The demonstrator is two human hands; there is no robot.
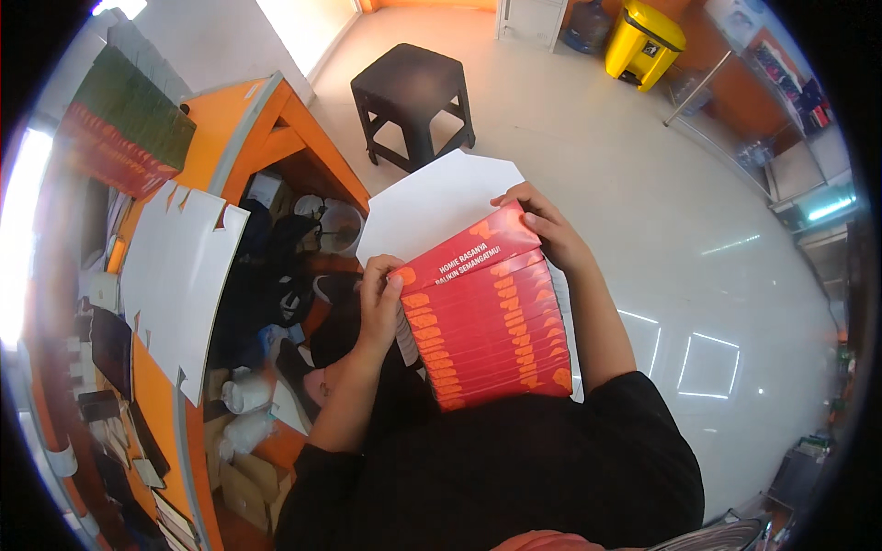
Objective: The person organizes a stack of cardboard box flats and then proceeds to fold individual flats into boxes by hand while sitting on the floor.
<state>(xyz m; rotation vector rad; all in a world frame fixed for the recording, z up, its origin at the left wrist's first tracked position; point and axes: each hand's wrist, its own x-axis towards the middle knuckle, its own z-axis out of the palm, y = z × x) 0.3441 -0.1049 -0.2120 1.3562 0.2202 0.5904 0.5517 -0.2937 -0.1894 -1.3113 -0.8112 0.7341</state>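
Note:
A stack of red printed cartons [487, 344] with orange patches leans against my body, their edges overlapping in rows. The topmost red carton flap [478, 253] carries white lettering, and a white cardboard sheet [441, 202] with angled corners spreads out beyond it. My left hand [375, 308] grips the left corner of that top flap, thumb in front and fingers partly behind. At the flap's upper right corner, my right hand [547, 230] pinches the edge with its fingers bent over it. The lower part of the stack meets my black shirt.
To the left runs an orange desk [197, 459] with open shelves holding bags and containers. On it lie a white die-cut cardboard sheet [179, 275] and a green-and-red carton stack [129, 119]. A black stool [411, 92] stands ahead; a yellow bin [643, 46] is farther right.

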